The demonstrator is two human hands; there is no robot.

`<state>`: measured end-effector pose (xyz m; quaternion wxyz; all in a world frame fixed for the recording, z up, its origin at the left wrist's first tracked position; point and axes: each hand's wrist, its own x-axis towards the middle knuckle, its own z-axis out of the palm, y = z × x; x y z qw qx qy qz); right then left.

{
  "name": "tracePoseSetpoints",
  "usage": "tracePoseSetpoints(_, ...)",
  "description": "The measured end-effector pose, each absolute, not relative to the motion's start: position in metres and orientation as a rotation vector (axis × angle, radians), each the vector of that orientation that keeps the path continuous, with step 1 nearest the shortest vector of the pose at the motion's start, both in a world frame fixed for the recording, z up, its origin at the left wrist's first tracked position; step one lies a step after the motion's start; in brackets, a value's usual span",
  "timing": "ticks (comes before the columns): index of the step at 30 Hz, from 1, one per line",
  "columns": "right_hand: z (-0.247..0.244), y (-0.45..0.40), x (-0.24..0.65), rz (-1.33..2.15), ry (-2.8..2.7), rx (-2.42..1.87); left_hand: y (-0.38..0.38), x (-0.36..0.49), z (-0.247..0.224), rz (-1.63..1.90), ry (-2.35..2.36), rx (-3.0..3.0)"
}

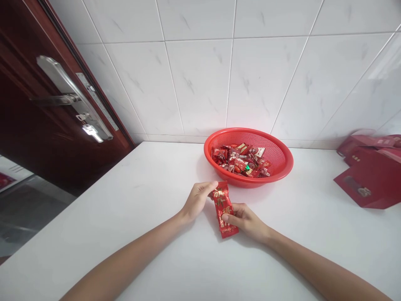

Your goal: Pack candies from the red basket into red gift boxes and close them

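A red wrapped snack packet [223, 209] with gold lettering is held between both hands above the white table. At its upper end, my left hand [198, 198] pinches the corner between thumb and fingers. My right hand [246, 220] grips the lower right side, thumb across the front and fingers behind. Just beyond the packet stands a red plastic basket [283, 169] with perforated walls. Inside it lies a heap of small wrapped sweets [241, 161], mostly red, with a bit of green foil among them.
Dark red boxes or bags [372, 179] sit at the table's right side. White wall tiles [200, 83] rise behind the white tabletop [94, 234]. To the left is a dark wooden door [37, 138] with a metal handle [58, 99] and keys [91, 130].
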<state>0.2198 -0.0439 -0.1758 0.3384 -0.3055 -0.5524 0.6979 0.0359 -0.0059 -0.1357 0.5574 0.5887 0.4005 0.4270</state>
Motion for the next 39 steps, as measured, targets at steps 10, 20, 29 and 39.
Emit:
tracePoseSetpoints(10, -0.1753, -0.0431, 0.2206, 1.863, -1.405, -0.783, -0.0083, 0.0401, -0.1375, 1.021, 0.944, 1.261)
tracePoseSetpoints(20, -0.1731, -0.0418, 0.2222, 1.885, -1.345, -0.789, -0.0091, 0.0402, -0.1362, 1.015, 0.946, 1.292)
tracePoseSetpoints(29, -0.1758, -0.041, 0.2244, 1.885, -1.465, -0.84, -0.013, 0.0437, -0.1337, 0.99, 0.913, 1.325)
tracePoseSetpoints(39, -0.1764, -0.0411, 0.2255, 1.877, -1.5, -0.808, -0.0145, 0.0441, -0.1345, 0.983, 0.915, 1.343)
